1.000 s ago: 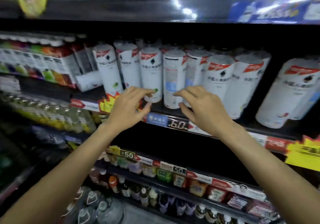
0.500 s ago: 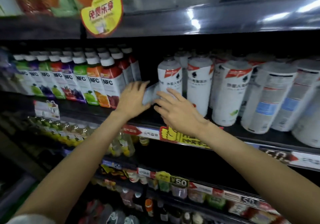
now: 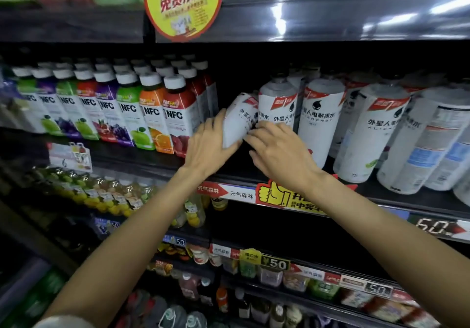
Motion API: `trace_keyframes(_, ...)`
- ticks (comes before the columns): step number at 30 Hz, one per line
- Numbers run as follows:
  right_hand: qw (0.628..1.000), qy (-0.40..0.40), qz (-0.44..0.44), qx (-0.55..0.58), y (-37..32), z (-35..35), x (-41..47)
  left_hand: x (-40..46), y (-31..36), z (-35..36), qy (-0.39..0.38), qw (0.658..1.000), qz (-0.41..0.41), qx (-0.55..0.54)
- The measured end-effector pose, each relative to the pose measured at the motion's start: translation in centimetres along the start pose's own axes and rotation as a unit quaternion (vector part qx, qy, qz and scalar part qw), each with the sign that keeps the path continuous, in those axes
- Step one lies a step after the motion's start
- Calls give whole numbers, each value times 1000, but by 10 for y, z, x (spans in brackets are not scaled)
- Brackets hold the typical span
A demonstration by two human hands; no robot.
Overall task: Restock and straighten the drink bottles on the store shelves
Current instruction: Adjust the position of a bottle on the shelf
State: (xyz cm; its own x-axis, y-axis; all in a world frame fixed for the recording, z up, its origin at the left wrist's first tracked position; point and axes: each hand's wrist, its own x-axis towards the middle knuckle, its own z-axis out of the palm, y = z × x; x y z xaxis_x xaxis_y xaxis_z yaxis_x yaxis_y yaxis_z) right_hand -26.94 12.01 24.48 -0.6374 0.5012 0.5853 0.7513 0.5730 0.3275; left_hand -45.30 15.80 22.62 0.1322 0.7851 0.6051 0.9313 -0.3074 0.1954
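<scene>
White-capped NFC juice bottles [image 3: 152, 114] line the shelf [image 3: 142, 157] at left. My left hand [image 3: 208, 147] cups a tilted white bottle [image 3: 237, 121], its base hidden; my right hand [image 3: 277, 149] rests spread-fingered against it, covering the upright white bottles' [image 3: 318, 121] lower labels.

Tilted bottle [image 3: 237, 119] leans between NFC bottles [image 3: 178, 114] leftward and upright bottles [image 3: 320, 121] rightward, on shelf [image 3: 157, 160]
</scene>
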Motion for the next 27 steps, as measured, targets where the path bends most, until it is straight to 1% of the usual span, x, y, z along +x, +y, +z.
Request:
trace_keyframes(1, 997, 3, 41, 64, -5, -5, 5, -4, -1, -4, 17, 998, -26, -53)
trace_keyframes(2, 986, 5, 95, 135, -10, -10, 12, -7, -2, -8, 31, 993, -49, -107)
trace_keyframes(3, 967, -3, 152, 206, -14, -14, 18, -10, -2, -11, 39, 983, -72, -164)
trace_keyframes(4, 940, -3, 202, 274, -18, -18, 26, -11, -4, -14, 48, 968, -92, -227)
trace_keyframes(6, 876, 1, 261, 406, -24, -22, 44, -13, -7, -17, 64, 922, -120, -363)
trace_keyframes(7, 851, 10, 273, 448, -26, -22, 53, -12, -8, -18, 68, 900, -127, -410)
trace_keyframes(8, 841, 18, 279, 462, -27, -22, 62, -11, -9, -17, 67, 886, -126, -441)
trace_keyframes(9, 845, 21, 280, 455, -28, -20, 68, -10, -9, -16, 66, 880, -123, -455)
trace_keyframes(11, 864, 16, 279, 418, -30, -13, 76, -9, -6, -13, 78, 871, -121, -469)
trace_keyframes(13, 864, 11, 282, 417, -32, -6, 78, -9, -6, -9, 92, 864, -140, -475)
trace_keyframes(15, 857, 5, 294, 422, -32, 1, 80, -7, -10, -4, 91, 872, -154, -455)
trace_keyframes(17, 865, -5, 304, 399, -29, 5, 81, -2, -13, 0, 78, 878, -150, -448)
trace_keyframes(19, 873, -13, 313, 374, -25, 8, 81, 3, -12, 1, 57, 890, -137, -430)
trace_keyframes(22, 896, -37, 310, 314, -21, 8, 79, 6, -13, 1, 36, 925, -113, -361)
trace_keyframes(24, 915, -54, 289, 275, -21, 4, 74, 5, -15, 1, 36, 948, -100, -301)
trace_keyframes(27, 930, -64, 248, 264, -17, -4, 63, 7, -13, -2, 23, 961, -78, -265)
